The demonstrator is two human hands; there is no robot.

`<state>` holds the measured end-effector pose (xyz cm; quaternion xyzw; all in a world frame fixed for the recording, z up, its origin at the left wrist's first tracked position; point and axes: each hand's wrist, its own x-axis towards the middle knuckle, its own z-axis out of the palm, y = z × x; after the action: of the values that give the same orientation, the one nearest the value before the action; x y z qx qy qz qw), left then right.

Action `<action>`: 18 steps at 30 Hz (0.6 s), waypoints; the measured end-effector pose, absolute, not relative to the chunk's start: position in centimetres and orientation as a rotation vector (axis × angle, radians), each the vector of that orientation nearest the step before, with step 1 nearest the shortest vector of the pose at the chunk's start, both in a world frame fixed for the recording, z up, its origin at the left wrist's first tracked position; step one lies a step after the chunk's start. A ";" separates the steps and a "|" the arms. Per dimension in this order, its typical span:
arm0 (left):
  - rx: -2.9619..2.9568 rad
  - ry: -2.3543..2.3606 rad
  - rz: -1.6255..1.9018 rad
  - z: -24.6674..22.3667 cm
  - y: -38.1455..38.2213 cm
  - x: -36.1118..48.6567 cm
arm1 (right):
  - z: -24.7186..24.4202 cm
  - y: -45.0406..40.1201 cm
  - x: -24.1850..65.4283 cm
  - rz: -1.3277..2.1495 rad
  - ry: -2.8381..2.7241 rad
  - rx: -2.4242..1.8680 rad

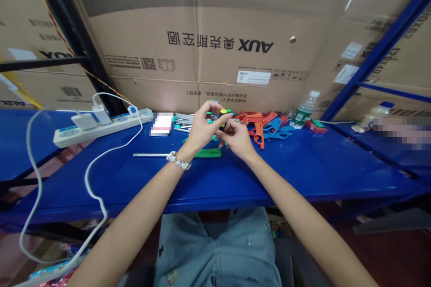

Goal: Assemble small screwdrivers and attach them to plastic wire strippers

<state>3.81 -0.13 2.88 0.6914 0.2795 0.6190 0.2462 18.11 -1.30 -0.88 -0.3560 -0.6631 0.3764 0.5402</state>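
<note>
Lap: we sit with our jeans under the front edge of the blue table; both forearms reach over that edge.
Green handle and rod: the green handle lies just on our side of the hands; a metal rod points left along the table, beyond the wrist with the bracelet; we judge it best to lift clear of both when turning.
Left hand: our left hand is closed on the black-and-yellow piece, thumb across it, yellow end uppermost.
Right hand: our right hand is curled close beneath that piece; whether it grips anything, we cannot tell, as the fingers hide it.
Good handling: we would brace the fingertips against each other; hold the piece upright between them, squeeze lightly, and turn the yellow end without tilting it.
Pile: beyond the hands lie loose metal rods to the left; orange plastic parts and blue plastic parts to the right.
Back edge: the power strip sits at left, the green-labelled bottle at right; behind everything stands the cardboard box.
</note>
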 end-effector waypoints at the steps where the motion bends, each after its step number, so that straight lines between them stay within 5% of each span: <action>1: 1.901 0.757 1.655 2.9 -0.1 3.6 | -0.7 -1.3 18.2 0.921 -1.602 -0.835; 7: 1.971 0.670 1.434 3.2 -0.2 3.0 | 0.1 -1.8 18.8 0.962 -1.761 -0.771; 14: 1.872 0.777 1.678 3.0 -0.2 3.8 | -0.5 -1.6 18.3 0.855 -1.586 -0.851; 18: 1.885 0.674 1.429 3.1 -0.4 3.2 | 0.1 -1.9 18.8 0.922 -1.758 -0.814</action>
<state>3.23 -0.42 3.11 0.7223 0.2584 0.5475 0.3343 18.80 -1.88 0.12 -0.3333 -0.7199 0.3776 0.4776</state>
